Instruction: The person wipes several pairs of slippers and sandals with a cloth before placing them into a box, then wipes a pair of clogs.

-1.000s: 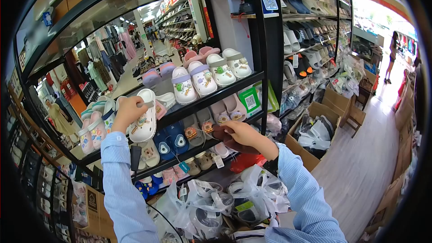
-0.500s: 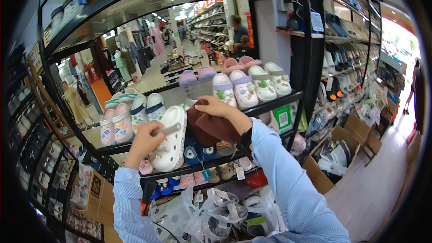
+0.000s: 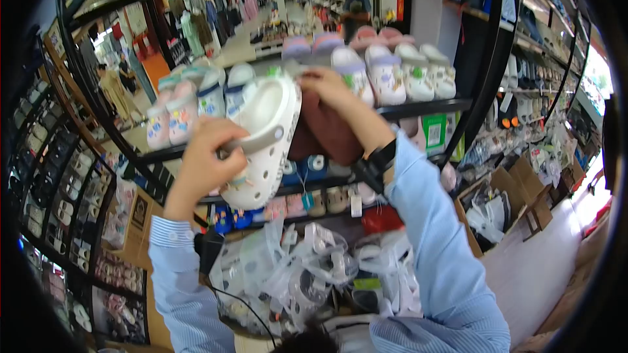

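Note:
A white clog (image 3: 260,173) with a grey heel strap and charms on its side is up in front of the shelf, toe pointing down. My left hand (image 3: 208,160) is closed on it at the strap and side. My right hand (image 3: 330,88) grips a dark brown cloth (image 3: 326,134) against the clog's heel end; its fingertips are partly hidden. Behind them, pink clogs (image 3: 182,117) and white clogs with purple trim (image 3: 384,77) stand on the shelf (image 3: 418,108).
Plastic-bagged shoes (image 3: 307,281) are heaped below my arms. An open cardboard box (image 3: 520,189) with wrapped shoes sits at right. Shoe racks (image 3: 62,189) line the left side. A person (image 3: 355,3) stands in the background. A green QR code sign (image 3: 434,132) hangs under the shelf.
The clog has come up and nearer to me, with its opening turned more toward my view. The brown cloth has moved up to the clog's heel. The view has tilted down.

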`<state>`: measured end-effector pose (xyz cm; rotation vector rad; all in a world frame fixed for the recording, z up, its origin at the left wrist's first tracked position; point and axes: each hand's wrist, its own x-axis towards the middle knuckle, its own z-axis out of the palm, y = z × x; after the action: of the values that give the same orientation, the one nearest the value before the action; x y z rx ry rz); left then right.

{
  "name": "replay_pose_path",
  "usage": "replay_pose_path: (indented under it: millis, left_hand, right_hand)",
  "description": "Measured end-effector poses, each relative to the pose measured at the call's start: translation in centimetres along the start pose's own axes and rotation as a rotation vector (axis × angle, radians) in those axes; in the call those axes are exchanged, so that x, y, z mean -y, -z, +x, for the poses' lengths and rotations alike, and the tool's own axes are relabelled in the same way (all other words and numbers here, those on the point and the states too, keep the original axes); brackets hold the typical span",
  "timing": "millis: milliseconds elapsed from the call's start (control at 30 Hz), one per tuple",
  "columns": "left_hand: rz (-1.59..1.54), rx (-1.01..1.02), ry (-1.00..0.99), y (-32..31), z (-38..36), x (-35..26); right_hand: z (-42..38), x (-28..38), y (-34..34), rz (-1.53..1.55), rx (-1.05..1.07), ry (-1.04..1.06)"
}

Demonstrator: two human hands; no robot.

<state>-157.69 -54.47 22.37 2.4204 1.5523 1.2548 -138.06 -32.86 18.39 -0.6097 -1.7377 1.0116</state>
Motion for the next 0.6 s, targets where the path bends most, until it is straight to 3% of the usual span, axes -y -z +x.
replay_pose_path:
  millis: [100,200,300,433,600]
  left_hand:
    - [0.086,-0.006,-0.253,0.9,-1.2,-2.7]
    - [0.019,0.152,-0.254,0.1,-3.1,-4.0]
    - [-0.038,0.245,-0.286,-4.5,-5.4,-4.6]
    - [-0.127,0.494,-0.28,-12.1,-8.1,-6.0]
    - [-0.416,0.661,-0.365,-23.0,-11.4,-8.9]
  right_hand:
    - [-3.3,3.0,2.1,0.15,0.226,-0.043]
    - [-8.8,2.0,3.9,0.161,0.294,-0.077]
    - [-15.5,-0.4,6.4,0.141,0.335,-0.128]
    - [-25.9,-4.2,10.6,-0.059,0.148,-0.256]
    - [-41.3,-8.9,16.5,-0.085,-0.105,-0.572]
